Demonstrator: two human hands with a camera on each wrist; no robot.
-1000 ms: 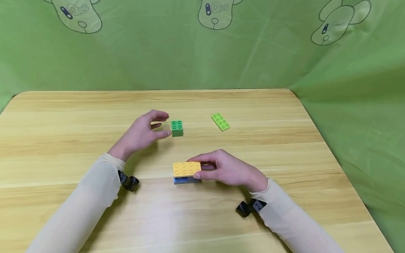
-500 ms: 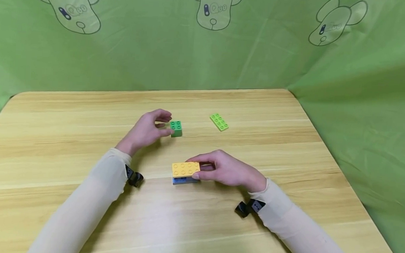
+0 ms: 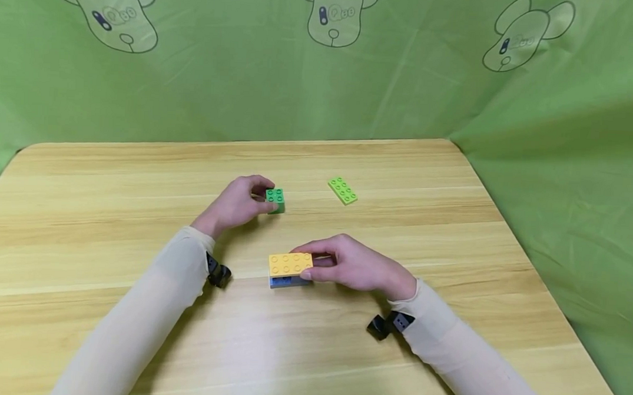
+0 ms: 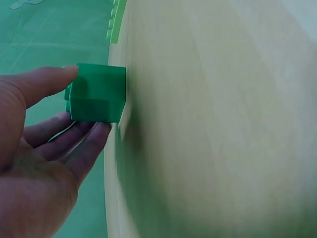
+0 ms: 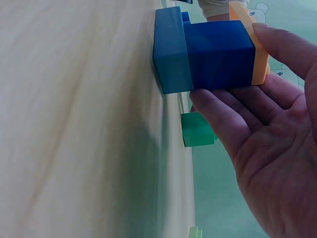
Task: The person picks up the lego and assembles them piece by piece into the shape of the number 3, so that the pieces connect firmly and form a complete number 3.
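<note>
Your left hand (image 3: 240, 203) just closed in and now pinches the small green brick (image 3: 276, 200) on the desk (image 3: 452, 239); your right hand (image 3: 357, 265) keeps gripping the yellow-on-blue stack (image 3: 290, 269), ready for stacking.

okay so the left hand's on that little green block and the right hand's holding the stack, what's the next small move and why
Probably lift the green block and carry it toward the yellow-topped stack. The left hand has thumb and fingers on opposite sides of the block, which sits on the table. The right hand holds the stack by its side, leaving the yellow studs uncovered.
</note>
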